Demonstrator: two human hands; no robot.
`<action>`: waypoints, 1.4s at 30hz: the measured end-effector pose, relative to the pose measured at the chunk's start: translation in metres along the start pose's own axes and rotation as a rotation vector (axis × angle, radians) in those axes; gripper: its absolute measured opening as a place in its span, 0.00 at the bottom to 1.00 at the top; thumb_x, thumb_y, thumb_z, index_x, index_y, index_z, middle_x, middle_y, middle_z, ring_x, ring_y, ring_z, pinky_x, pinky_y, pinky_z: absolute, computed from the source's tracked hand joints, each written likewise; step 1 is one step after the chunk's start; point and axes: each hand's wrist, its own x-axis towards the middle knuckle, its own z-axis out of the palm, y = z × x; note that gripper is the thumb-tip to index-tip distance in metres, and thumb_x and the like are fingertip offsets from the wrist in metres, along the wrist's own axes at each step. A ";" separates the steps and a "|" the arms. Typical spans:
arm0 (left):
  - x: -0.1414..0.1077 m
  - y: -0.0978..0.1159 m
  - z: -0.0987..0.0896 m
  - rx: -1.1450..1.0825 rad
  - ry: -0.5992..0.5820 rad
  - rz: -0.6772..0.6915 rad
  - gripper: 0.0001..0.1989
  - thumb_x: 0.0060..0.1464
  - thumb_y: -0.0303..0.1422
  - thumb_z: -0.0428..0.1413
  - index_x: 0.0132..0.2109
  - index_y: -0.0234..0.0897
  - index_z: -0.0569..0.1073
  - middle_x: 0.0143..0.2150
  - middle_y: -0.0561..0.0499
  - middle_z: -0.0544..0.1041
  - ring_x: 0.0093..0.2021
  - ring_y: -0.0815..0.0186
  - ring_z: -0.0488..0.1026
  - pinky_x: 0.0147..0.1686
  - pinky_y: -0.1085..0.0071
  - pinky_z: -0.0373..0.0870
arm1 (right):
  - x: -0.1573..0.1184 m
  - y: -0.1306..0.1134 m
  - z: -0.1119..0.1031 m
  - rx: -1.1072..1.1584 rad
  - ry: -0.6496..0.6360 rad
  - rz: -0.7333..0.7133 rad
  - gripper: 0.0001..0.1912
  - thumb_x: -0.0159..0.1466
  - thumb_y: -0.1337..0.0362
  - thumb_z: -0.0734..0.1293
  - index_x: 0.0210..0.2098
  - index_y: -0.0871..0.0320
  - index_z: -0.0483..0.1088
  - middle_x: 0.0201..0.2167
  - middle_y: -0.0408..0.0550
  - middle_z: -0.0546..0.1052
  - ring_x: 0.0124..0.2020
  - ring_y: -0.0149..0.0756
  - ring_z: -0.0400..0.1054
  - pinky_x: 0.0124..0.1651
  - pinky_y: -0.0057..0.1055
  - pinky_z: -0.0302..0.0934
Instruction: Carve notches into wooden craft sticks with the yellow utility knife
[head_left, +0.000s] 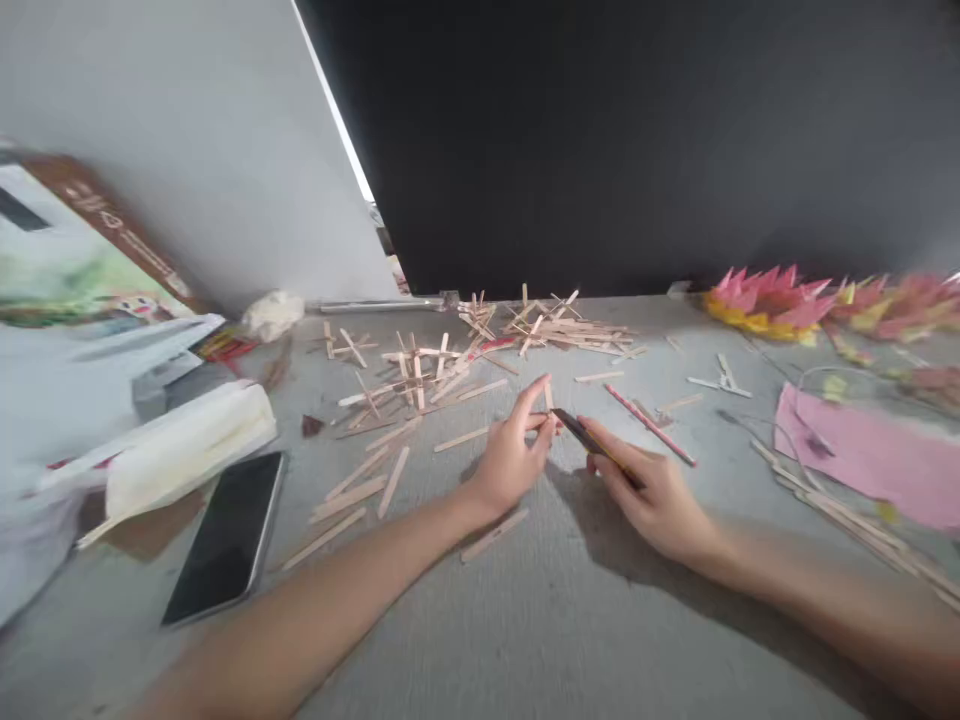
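My left hand [513, 455] pinches a short wooden craft stick [548, 393] that points upward between its fingers. In my right hand [664, 500] is a utility knife [600, 447] with a dark and yellow handle, its tip touching or very near the stick's lower end. Loose craft sticks [360, 497] lie to the left of my hands, and one more stick [495, 535] lies just below my left hand. Past my right hand rests a red patterned pencil [651, 425].
A heap of craft sticks [577, 332] lies at the back against a dark panel [637, 140]. On the left are a phone [225, 540] and folded papers [187, 445]. Pink paper [870, 455], long thin sticks [847, 515] and pink-yellow paper flowers [772, 305] occupy the right side.
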 end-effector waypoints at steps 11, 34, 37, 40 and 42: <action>0.007 -0.004 0.003 -0.254 0.020 -0.038 0.15 0.69 0.46 0.57 0.44 0.37 0.75 0.39 0.45 0.84 0.41 0.62 0.80 0.46 0.67 0.73 | -0.003 0.006 -0.001 0.307 -0.068 0.243 0.30 0.77 0.53 0.59 0.75 0.55 0.60 0.34 0.44 0.73 0.21 0.26 0.55 0.22 0.24 0.52; 0.004 -0.004 0.005 -0.143 0.043 -0.125 0.26 0.72 0.54 0.47 0.36 0.38 0.73 0.25 0.58 0.58 0.27 0.67 0.57 0.30 0.70 0.54 | -0.006 -0.012 0.006 0.464 -0.090 0.385 0.34 0.76 0.49 0.60 0.77 0.54 0.57 0.35 0.44 0.73 0.19 0.24 0.54 0.18 0.22 0.51; 0.003 -0.003 0.005 -0.128 0.034 -0.112 0.29 0.71 0.56 0.45 0.35 0.38 0.73 0.25 0.57 0.59 0.27 0.67 0.57 0.31 0.70 0.55 | -0.006 -0.013 0.005 0.465 -0.091 0.384 0.34 0.76 0.48 0.61 0.76 0.53 0.58 0.35 0.44 0.73 0.19 0.24 0.54 0.18 0.22 0.51; 0.003 -0.002 0.006 -0.133 0.010 -0.132 0.28 0.72 0.56 0.44 0.35 0.39 0.69 0.25 0.57 0.59 0.27 0.67 0.58 0.31 0.69 0.55 | -0.006 -0.013 0.005 0.473 -0.099 0.383 0.34 0.76 0.49 0.61 0.77 0.53 0.56 0.35 0.44 0.73 0.19 0.24 0.54 0.19 0.23 0.53; 0.003 -0.002 0.006 -0.154 -0.010 -0.137 0.27 0.73 0.55 0.43 0.34 0.40 0.65 0.26 0.57 0.59 0.27 0.67 0.58 0.32 0.69 0.56 | -0.006 -0.012 0.006 0.474 -0.107 0.377 0.35 0.76 0.49 0.60 0.77 0.53 0.55 0.35 0.44 0.73 0.19 0.24 0.55 0.19 0.23 0.54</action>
